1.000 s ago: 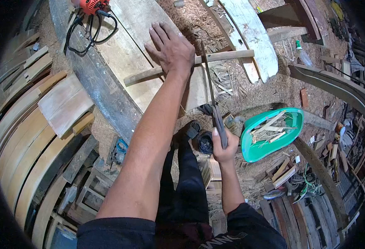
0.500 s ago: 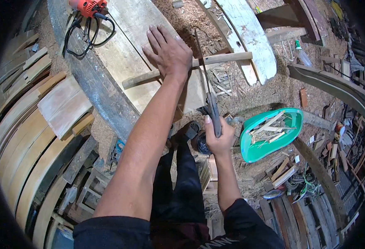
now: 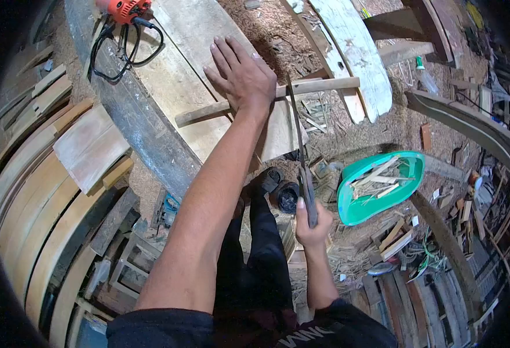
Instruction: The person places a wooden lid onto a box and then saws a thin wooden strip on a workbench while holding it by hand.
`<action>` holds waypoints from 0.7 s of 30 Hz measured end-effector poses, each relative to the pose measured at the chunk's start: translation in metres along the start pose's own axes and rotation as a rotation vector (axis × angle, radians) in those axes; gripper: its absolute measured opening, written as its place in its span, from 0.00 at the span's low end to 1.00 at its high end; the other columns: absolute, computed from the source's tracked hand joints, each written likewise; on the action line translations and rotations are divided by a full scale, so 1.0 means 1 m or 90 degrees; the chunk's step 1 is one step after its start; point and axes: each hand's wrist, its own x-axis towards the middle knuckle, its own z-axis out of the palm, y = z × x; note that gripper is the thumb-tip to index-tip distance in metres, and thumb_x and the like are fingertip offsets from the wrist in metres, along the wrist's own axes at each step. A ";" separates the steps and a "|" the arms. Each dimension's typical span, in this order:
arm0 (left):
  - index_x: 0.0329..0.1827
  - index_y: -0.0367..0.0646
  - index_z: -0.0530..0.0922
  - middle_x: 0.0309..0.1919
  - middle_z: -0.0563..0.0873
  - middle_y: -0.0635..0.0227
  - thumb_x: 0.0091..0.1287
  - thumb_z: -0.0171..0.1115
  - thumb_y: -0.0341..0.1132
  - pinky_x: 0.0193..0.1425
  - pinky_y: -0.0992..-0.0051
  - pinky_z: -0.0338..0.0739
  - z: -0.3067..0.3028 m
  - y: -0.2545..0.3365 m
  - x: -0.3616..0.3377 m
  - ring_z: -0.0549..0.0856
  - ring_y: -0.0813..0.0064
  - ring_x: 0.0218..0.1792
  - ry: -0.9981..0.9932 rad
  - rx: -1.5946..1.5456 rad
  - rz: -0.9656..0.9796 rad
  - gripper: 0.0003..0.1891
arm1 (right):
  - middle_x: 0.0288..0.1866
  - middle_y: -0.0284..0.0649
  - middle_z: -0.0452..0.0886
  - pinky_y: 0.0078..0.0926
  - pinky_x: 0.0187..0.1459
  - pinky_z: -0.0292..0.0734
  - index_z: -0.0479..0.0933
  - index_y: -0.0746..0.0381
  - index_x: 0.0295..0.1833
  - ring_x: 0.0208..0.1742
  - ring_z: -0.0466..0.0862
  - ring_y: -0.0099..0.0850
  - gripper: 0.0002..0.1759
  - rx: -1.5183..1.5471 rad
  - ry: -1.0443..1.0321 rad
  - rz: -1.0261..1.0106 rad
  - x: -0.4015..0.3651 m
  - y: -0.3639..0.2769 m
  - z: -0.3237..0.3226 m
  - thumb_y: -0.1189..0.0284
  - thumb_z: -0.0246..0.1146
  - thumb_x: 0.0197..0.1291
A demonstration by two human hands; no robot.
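My left hand (image 3: 248, 81) lies flat with fingers stretched out, pressing a narrow wooden strip (image 3: 324, 84) against a broad pale board (image 3: 194, 40). The strip runs crosswise under the palm and sticks out past the board's right edge. In my right hand (image 3: 315, 226) is the dark handle of a handsaw (image 3: 299, 136), fingers wrapped round it. Its blade points away from me and crosses the strip just right of my left hand, with the tip a little beyond the strip.
An orange power tool (image 3: 128, 8) with a coiled black cord sits at the upper left. Right of my legs stands a green tub (image 3: 348, 213) of wood offcuts. A white-painted plank (image 3: 356, 52) lies under the strip's far end. Stacked boards (image 3: 40, 214) line the left side; shavings cover the floor.
My right hand has drawn the saw back toward me, so less blade extends beyond the strip. My left hand still presses the strip down.
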 end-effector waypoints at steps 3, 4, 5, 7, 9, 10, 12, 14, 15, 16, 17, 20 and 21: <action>0.78 0.32 0.56 0.81 0.52 0.49 0.71 0.45 0.43 0.80 0.43 0.35 -0.002 0.001 -0.005 0.47 0.54 0.82 -0.012 0.000 0.002 0.35 | 0.15 0.33 0.72 0.25 0.21 0.66 0.78 0.64 0.27 0.17 0.72 0.19 0.14 0.030 0.000 0.022 0.027 0.001 0.004 0.71 0.66 0.65; 0.78 0.32 0.55 0.81 0.51 0.48 0.71 0.45 0.42 0.80 0.43 0.33 -0.002 0.003 -0.001 0.46 0.53 0.82 -0.012 -0.020 0.000 0.35 | 0.14 0.33 0.70 0.25 0.20 0.65 0.76 0.64 0.27 0.16 0.69 0.20 0.14 -0.027 -0.021 -0.016 0.049 0.008 0.010 0.70 0.66 0.65; 0.78 0.31 0.54 0.81 0.51 0.48 0.71 0.46 0.42 0.80 0.42 0.32 -0.002 0.001 -0.003 0.45 0.53 0.82 -0.022 -0.034 -0.005 0.36 | 0.14 0.33 0.69 0.26 0.20 0.65 0.76 0.64 0.27 0.16 0.69 0.20 0.14 -0.030 -0.023 -0.011 0.059 0.003 0.012 0.70 0.66 0.65; 0.79 0.32 0.54 0.81 0.50 0.47 0.71 0.46 0.43 0.80 0.42 0.31 -0.002 -0.003 -0.006 0.45 0.53 0.82 -0.024 -0.033 0.005 0.36 | 0.14 0.34 0.68 0.27 0.20 0.65 0.75 0.64 0.27 0.16 0.68 0.20 0.15 -0.036 -0.028 0.006 0.068 -0.015 0.014 0.70 0.66 0.65; 0.79 0.32 0.54 0.81 0.50 0.47 0.71 0.45 0.43 0.80 0.43 0.32 -0.001 -0.001 -0.004 0.45 0.53 0.82 -0.018 -0.033 0.009 0.36 | 0.14 0.35 0.69 0.26 0.20 0.65 0.75 0.64 0.27 0.16 0.70 0.20 0.15 -0.044 0.004 -0.055 0.034 0.000 0.004 0.69 0.67 0.65; 0.79 0.32 0.53 0.81 0.50 0.47 0.71 0.45 0.44 0.80 0.42 0.32 0.000 -0.001 0.000 0.45 0.53 0.82 -0.012 -0.035 0.013 0.36 | 0.14 0.35 0.69 0.26 0.21 0.65 0.75 0.64 0.27 0.17 0.70 0.20 0.15 -0.025 0.012 -0.030 0.013 -0.002 -0.002 0.69 0.66 0.65; 0.79 0.32 0.53 0.81 0.50 0.48 0.72 0.44 0.44 0.80 0.42 0.32 0.003 -0.002 0.003 0.45 0.53 0.82 -0.002 -0.033 0.011 0.36 | 0.14 0.36 0.69 0.26 0.21 0.66 0.75 0.64 0.27 0.17 0.70 0.20 0.15 -0.015 0.007 -0.012 0.010 -0.002 -0.002 0.69 0.67 0.65; 0.79 0.32 0.52 0.81 0.50 0.48 0.71 0.44 0.43 0.80 0.42 0.32 -0.001 -0.001 -0.004 0.44 0.53 0.82 -0.023 -0.023 0.011 0.36 | 0.14 0.37 0.69 0.27 0.21 0.66 0.75 0.64 0.26 0.16 0.70 0.20 0.15 -0.033 -0.002 -0.015 0.037 0.001 0.011 0.69 0.67 0.64; 0.79 0.32 0.52 0.81 0.50 0.48 0.71 0.44 0.43 0.80 0.42 0.32 0.000 -0.001 -0.005 0.44 0.53 0.82 -0.022 -0.026 0.008 0.36 | 0.14 0.37 0.69 0.27 0.21 0.66 0.74 0.64 0.25 0.16 0.70 0.21 0.16 -0.037 -0.011 -0.003 0.063 -0.009 0.022 0.69 0.67 0.64; 0.79 0.32 0.52 0.81 0.50 0.48 0.71 0.44 0.43 0.80 0.41 0.32 0.001 -0.001 -0.005 0.44 0.53 0.82 -0.021 -0.031 0.007 0.36 | 0.14 0.37 0.69 0.27 0.21 0.66 0.75 0.64 0.25 0.16 0.70 0.21 0.16 -0.015 -0.016 0.019 0.072 -0.006 0.025 0.70 0.68 0.64; 0.79 0.32 0.52 0.81 0.50 0.48 0.71 0.44 0.43 0.80 0.41 0.32 0.001 -0.002 -0.004 0.44 0.52 0.82 -0.022 -0.035 0.007 0.36 | 0.14 0.38 0.69 0.27 0.21 0.66 0.75 0.64 0.25 0.16 0.71 0.22 0.15 0.007 -0.020 0.043 0.075 -0.006 0.028 0.70 0.68 0.63; 0.79 0.32 0.53 0.81 0.50 0.48 0.70 0.46 0.43 0.80 0.41 0.32 -0.002 -0.001 -0.004 0.44 0.52 0.82 -0.016 -0.052 0.009 0.37 | 0.15 0.37 0.70 0.27 0.21 0.66 0.77 0.66 0.29 0.17 0.72 0.20 0.12 -0.066 0.000 -0.080 0.022 0.005 0.002 0.71 0.67 0.63; 0.79 0.32 0.53 0.81 0.50 0.48 0.70 0.46 0.43 0.80 0.41 0.32 -0.002 -0.001 -0.003 0.44 0.52 0.82 -0.015 -0.053 0.009 0.37 | 0.15 0.36 0.71 0.27 0.22 0.67 0.79 0.67 0.31 0.18 0.72 0.18 0.10 -0.027 -0.009 -0.037 0.002 -0.005 -0.007 0.72 0.67 0.63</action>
